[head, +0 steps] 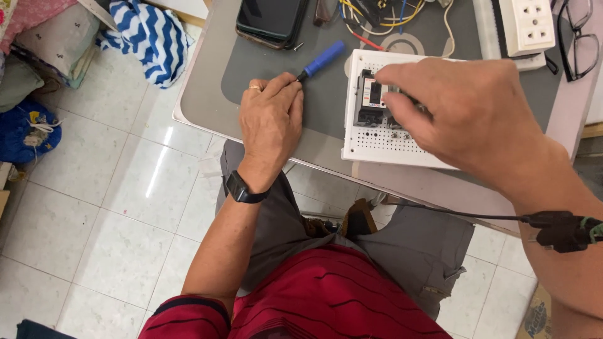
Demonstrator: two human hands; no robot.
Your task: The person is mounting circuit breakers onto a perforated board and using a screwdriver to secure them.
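Sitting at the bench [207,94], the person works with both hands over a grey mat [326,94]. The left hand [271,119] rests on the mat, its fingers curled loosely about the shaft end of a screwdriver [321,60] with a blue handle; the tool lies flat, handle pointing away from the body. That grip looks light, more a steadying hold than a clench. The right hand [465,113] is over a white perforated board [377,135], fingertips pinched at a small part just beside the black breaker [369,99] mounted on it; what the pinch holds is hidden by the fingers, so I cannot tell whether it grasps anything.

Judged state of the work: the breaker sits seated on the board, and the screwdriver is not applied to any screw. Loose coloured wires [377,16] lie at the far edge, apart from the board, so wiring appears undone.

Also noted: a phone [270,22], a white socket strip [531,25], glasses [581,37], and a cable [452,213] running to the right forearm.
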